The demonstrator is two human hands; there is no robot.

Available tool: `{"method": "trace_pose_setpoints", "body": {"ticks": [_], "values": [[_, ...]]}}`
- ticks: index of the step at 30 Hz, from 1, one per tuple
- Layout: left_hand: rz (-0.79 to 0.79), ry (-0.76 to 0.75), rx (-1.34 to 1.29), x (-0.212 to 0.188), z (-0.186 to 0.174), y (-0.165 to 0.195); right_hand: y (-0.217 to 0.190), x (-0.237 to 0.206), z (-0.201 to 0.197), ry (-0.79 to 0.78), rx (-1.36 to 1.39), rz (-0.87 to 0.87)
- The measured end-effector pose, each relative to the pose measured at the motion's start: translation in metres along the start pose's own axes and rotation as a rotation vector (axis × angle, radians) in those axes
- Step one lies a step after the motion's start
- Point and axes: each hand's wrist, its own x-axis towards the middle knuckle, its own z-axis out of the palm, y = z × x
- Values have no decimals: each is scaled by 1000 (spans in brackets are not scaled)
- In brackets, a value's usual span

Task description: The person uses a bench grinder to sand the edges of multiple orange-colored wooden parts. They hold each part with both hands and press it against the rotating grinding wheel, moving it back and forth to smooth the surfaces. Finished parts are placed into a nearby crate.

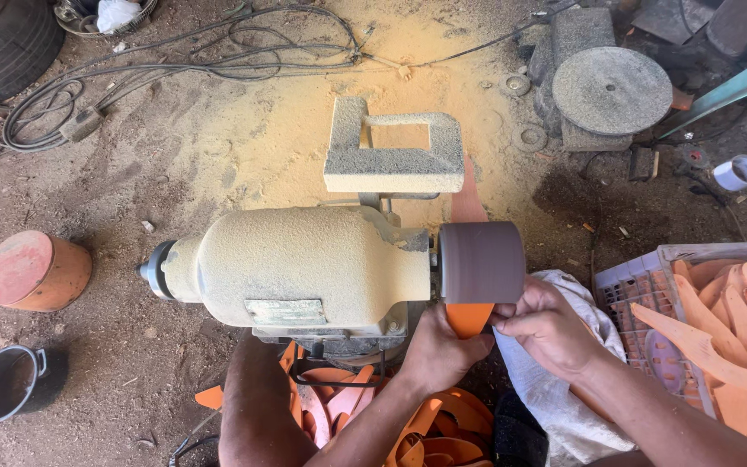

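Both hands clamped together on an orange wooden piece (469, 317): left hand (439, 348) gripping the near end, right hand (545, 327) steadying, pressing it up under the sanding drum (482, 262) of the dust-caked motor (304, 264). Crate (641, 277) of similar pieces at right.

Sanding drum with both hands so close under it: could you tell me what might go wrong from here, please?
1. Both the left hand and right hand pinch the orange piece right under the drum; a slip could graze the fingertips.
2. The white cloth lies beside the drum and might catch.
3. Sawdust coats the floor and motor, so dust may reach the eyes.
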Motion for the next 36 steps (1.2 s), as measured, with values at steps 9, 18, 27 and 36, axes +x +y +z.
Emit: {"method": "trace_pose_setpoints", "body": {"ticks": [9,18,27,36], "values": [[-114,-49,93,-43,6,-16,14,-36,21,24,-97,142],[-213,-51,95,-42,5,-12,23,-30,9,4,-19,116],[220,-7,-32,4,3,-8,-2,5,-3,12,63,-47],[-29,-100,-45,-50,6,2,-13,-35,23,-17,-264,233]]}}
